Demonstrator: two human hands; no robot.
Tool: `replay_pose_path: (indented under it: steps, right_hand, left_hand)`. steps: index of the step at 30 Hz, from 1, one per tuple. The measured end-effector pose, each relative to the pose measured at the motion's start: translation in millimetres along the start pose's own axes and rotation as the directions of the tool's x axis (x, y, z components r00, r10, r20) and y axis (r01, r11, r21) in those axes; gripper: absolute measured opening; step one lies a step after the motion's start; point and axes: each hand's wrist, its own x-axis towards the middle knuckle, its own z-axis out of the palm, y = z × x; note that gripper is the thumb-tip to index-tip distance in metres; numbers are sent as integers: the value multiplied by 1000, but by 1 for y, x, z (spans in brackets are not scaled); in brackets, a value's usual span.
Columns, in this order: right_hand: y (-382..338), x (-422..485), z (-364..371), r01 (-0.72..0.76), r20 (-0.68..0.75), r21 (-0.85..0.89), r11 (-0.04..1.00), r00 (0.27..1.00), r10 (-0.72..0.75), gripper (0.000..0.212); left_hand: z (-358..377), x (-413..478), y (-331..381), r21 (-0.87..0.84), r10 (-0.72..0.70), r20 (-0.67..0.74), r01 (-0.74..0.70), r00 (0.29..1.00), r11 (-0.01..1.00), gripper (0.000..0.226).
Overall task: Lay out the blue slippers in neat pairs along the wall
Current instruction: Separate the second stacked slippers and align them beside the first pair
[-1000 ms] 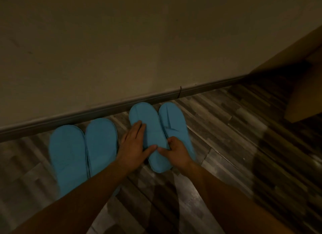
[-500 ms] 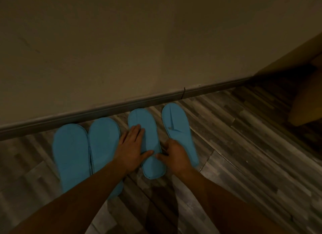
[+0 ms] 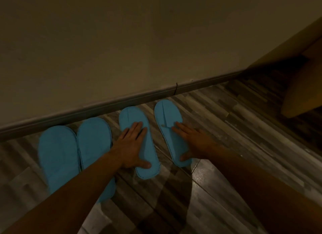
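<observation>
Several flat blue slippers lie on the wood floor, toes toward the wall's skirting [image 3: 104, 108]. At the left, two slippers [image 3: 57, 157] [image 3: 95, 143] lie side by side and touching. To their right, a third slipper [image 3: 151, 157] lies under my left hand [image 3: 132, 146], which rests flat on it with fingers spread. A fourth slipper [image 3: 169, 129] lies apart from the third, with a gap of floor between them. My right hand [image 3: 193, 143] presses flat on its right side, thumb near its heel.
The beige wall [image 3: 139, 42] runs across the back. A thin dark wire [image 3: 176, 89] crosses the skirting. A tan piece of furniture [image 3: 303, 94] stands at the right. Wood-plank floor [image 3: 235, 125] extends right of the slippers.
The two right slippers were stacked overlapping; my right hand slid the upper one to the right. Both hands went from pinching to lying flat, one on each slipper.
</observation>
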Motion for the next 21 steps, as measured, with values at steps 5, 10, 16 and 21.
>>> replay_pose_path:
  steps: [5,10,16,21]
  right_hand:
    - [2,9,3,15,14,22,1000,1000,-16,125]
    - [-3,14,0,15,26,49,999,1000,-16,125]
    - [-6,17,-3,24,29,48,999,999,-25,124]
    - [-9,18,-5,19,38,60,998,999,-22,123]
  left_hand:
    - [1,4,4,-32,6,-21,-7,1000,999,141]
    - [0,12,9,-37,19,-35,-20,999,999,141]
    - [0,17,12,-50,5,-43,-8,999,999,140]
    - [1,19,14,-68,-3,-52,0,999,998,140]
